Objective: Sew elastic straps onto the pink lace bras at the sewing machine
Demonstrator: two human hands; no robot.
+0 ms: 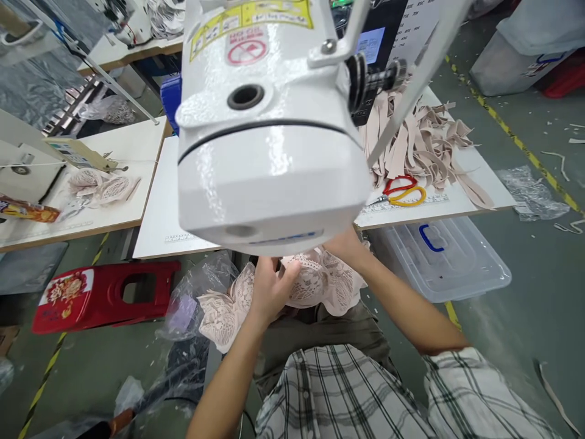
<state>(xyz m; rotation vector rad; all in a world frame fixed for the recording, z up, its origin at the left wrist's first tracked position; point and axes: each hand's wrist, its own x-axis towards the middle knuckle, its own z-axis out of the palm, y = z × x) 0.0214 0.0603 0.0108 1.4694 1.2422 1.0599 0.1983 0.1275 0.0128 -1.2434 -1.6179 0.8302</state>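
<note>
Pale pink lace bras (308, 283) lie bunched over my lap at the table's front edge, below the sewing machine head (274, 183). My left hand (269, 289) pinches the lace, its thumb on top and the other fingers partly behind the fabric. On the far side of the lace, my right hand (345, 247) reaches in under the machine head, which covers its fingers. The needle area is hidden behind the white head. More lace cups spread out left of my left hand.
Beige fabric strips (420, 143) are heaped on the table's right, beside scissors (404, 190) with red and yellow handles. A clear lidded box (450, 259) stands below. A red stool (107, 296) is on the left floor, near a plastic bag (201, 286).
</note>
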